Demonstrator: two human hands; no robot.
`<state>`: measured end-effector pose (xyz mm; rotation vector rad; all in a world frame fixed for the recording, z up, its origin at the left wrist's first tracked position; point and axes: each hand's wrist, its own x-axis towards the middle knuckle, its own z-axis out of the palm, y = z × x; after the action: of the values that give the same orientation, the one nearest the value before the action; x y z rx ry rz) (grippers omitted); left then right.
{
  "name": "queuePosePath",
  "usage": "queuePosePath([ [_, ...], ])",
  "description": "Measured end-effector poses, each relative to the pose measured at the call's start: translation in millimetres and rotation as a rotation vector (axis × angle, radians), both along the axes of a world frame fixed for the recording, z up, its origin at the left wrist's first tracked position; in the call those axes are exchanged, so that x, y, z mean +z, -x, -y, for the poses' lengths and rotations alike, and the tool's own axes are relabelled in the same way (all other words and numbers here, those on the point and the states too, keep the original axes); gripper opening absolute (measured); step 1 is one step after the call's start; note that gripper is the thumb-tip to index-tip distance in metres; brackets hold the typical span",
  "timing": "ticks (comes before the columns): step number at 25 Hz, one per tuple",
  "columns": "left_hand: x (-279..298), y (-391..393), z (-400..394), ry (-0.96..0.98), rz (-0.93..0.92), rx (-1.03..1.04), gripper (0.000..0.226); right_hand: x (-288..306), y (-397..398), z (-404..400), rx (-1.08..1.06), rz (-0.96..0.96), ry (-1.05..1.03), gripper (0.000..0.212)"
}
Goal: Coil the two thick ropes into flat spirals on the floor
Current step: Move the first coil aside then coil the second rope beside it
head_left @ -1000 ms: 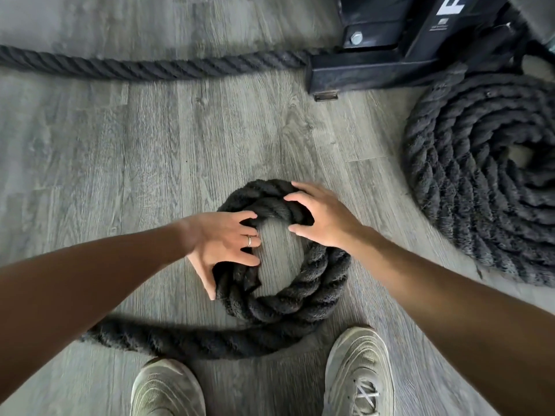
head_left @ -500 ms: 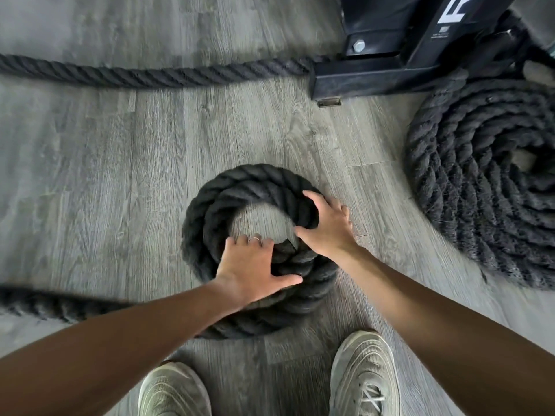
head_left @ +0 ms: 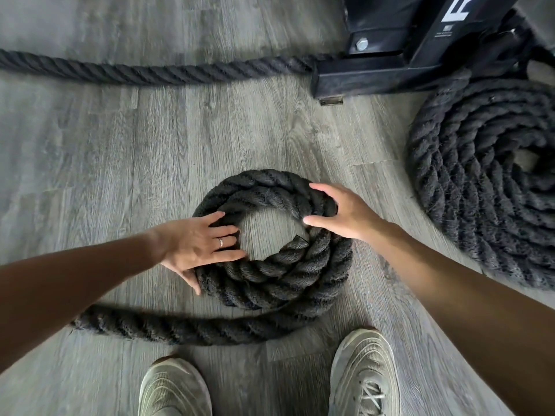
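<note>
A thick black rope forms a small flat coil of about three turns on the grey floor in front of my feet. Its free tail runs out from the near side toward the left, under my left arm. My left hand lies on the coil's left side, fingers over the inner turn and thumb outside. My right hand grips the upper right of the coil, fingers curled over the outer turn. A second, larger black rope coil lies flat at the right.
A black metal machine base stands at the top right. A straight stretch of rope runs along the floor from it to the left edge. My two pale shoes stand just below the small coil.
The small coil has turned and gained rope. My left hand moved from its near edge to its left side, my right hand up to the upper right. The tail now lies along the near side.
</note>
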<state>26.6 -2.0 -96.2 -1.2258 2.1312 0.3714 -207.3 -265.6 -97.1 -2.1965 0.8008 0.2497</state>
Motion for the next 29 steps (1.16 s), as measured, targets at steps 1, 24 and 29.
queuePosePath([
  [1, -2, 1, 0, 0.013, 0.024, -0.002, 0.114, -2, 6, 0, -0.056, 0.031, 0.0, 0.081],
  [24, 16, -7, 4, -0.008, 0.096, 0.134, 0.116, -17, 2, -34, -0.163, -0.01, 0.186, 0.076],
  [29, 11, 16, 15, 0.109, 0.098, 0.148, 0.114, -18, 7, -43, -0.298, 0.04, 0.133, 0.082],
])
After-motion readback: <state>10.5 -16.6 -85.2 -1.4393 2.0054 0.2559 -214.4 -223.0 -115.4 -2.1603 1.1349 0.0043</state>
